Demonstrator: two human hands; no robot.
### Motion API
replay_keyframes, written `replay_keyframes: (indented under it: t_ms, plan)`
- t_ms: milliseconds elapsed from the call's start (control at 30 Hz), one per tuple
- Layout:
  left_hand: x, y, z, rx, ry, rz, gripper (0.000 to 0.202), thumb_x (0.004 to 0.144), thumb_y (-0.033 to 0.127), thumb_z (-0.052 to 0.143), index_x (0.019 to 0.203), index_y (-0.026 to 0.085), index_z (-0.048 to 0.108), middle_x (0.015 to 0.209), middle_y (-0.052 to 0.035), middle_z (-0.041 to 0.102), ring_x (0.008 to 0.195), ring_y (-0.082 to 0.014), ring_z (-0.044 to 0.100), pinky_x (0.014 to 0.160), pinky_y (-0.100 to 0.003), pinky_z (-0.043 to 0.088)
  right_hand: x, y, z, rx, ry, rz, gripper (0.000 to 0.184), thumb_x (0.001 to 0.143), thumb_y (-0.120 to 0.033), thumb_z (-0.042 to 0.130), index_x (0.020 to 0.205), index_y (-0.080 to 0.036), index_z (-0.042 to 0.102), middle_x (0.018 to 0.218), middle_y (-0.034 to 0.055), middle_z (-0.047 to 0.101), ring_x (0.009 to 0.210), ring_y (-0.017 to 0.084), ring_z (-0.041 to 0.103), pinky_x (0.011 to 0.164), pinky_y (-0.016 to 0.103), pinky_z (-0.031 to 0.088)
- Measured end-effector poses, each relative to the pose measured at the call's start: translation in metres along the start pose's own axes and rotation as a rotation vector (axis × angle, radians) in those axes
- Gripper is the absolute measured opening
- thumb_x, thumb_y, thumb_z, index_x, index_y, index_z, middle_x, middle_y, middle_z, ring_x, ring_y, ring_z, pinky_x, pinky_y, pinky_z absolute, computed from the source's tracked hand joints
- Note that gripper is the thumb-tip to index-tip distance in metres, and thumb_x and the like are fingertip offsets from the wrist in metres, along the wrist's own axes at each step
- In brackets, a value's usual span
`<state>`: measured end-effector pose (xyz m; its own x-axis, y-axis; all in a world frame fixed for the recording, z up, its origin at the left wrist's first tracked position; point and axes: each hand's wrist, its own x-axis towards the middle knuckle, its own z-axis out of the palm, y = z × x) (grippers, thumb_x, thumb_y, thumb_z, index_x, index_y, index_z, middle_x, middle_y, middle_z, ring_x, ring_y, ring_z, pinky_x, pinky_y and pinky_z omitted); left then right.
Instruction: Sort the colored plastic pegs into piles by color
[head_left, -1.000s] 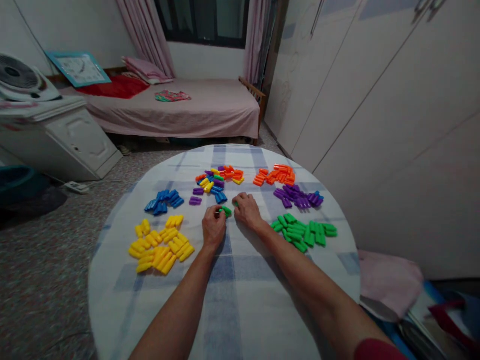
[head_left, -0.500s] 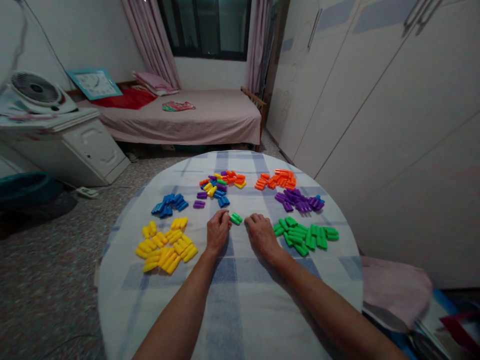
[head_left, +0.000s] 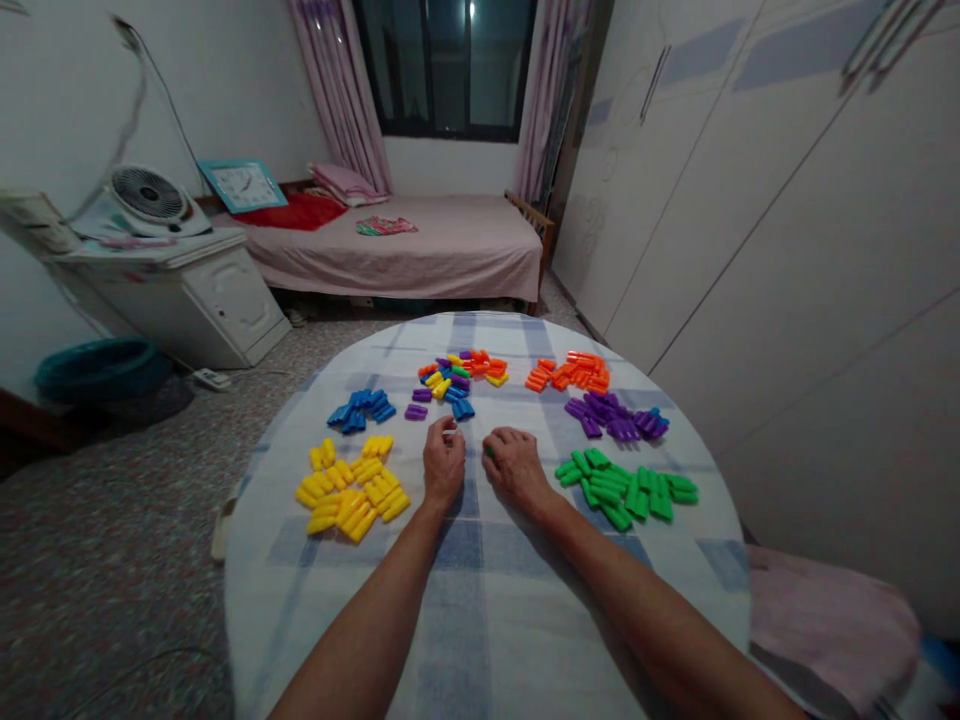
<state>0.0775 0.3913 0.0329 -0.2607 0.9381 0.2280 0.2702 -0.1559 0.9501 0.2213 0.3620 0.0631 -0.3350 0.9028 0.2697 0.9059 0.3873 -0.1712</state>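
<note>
My left hand (head_left: 444, 466) and my right hand (head_left: 513, 466) rest side by side on the round table's checked cloth (head_left: 465, 600), both with fingers curled. A small green plastic piece (head_left: 489, 453) peeks out from under my right hand's fingers, which close on it. Nothing shows in my left hand. Sorted piles of similar pieces ring the hands: yellow (head_left: 352, 488) and blue (head_left: 361, 410) to the left, a mixed pile (head_left: 457, 372) ahead, orange (head_left: 570, 372), purple (head_left: 615, 417) and green (head_left: 626, 485) to the right.
Beyond the table stands a bed (head_left: 420, 245) under a dark window. A white cabinet (head_left: 195, 295) with a fan (head_left: 150, 195) is at the left, with a teal basin (head_left: 101, 365) on the floor. White wardrobe doors (head_left: 750, 200) fill the right side. Pink cloth (head_left: 832, 620) lies low right.
The green piece, first in my left hand's fingers, lay between both hands half a second ago; it is now under my right hand's fingers. Both hands drew slightly nearer to me.
</note>
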Motion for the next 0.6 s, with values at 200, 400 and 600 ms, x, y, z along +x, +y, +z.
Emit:
replay_keyframes:
  t_ms: [200, 400, 600]
  plan:
    - [0.000, 0.002, 0.002, 0.041, 0.012, 0.012, 0.028, 0.081, 0.020, 0.048, 0.106, 0.015, 0.057, 0.105, -0.0080, 0.061, 0.081, -0.0132, 0.058, 0.074, -0.027, 0.049, -0.040, 0.031, -0.020, -0.245, -0.027, 0.100, 0.014, 0.089, -0.016, 0.047, 0.095, -0.016, 0.060, 0.099, 0.0093, 0.060, 0.101, 0.022, 0.050, 0.102, 0.043, 0.025]
    - [-0.002, 0.010, 0.002, 0.066, 0.008, 0.055, 0.026, 0.081, 0.019, 0.047, 0.104, 0.015, 0.058, 0.104, -0.0078, 0.060, 0.082, -0.0134, 0.057, 0.077, -0.027, 0.049, -0.052, 0.023, -0.027, -0.052, 0.081, 0.091, 0.019, 0.087, -0.017, 0.050, 0.103, -0.015, 0.060, 0.115, 0.0126, 0.056, 0.116, 0.026, 0.045, 0.100, 0.042, 0.032]
    - [-0.009, 0.013, -0.001, 0.042, 0.000, 0.109, 0.024, 0.083, 0.019, 0.045, 0.104, 0.016, 0.058, 0.106, -0.0073, 0.058, 0.084, -0.0125, 0.058, 0.074, -0.025, 0.050, -0.023, -0.030, 0.009, 0.426, 0.205, 0.168, 0.025, 0.084, -0.014, 0.045, 0.103, -0.017, 0.061, 0.112, 0.0103, 0.058, 0.108, 0.021, 0.051, 0.095, 0.036, 0.040]
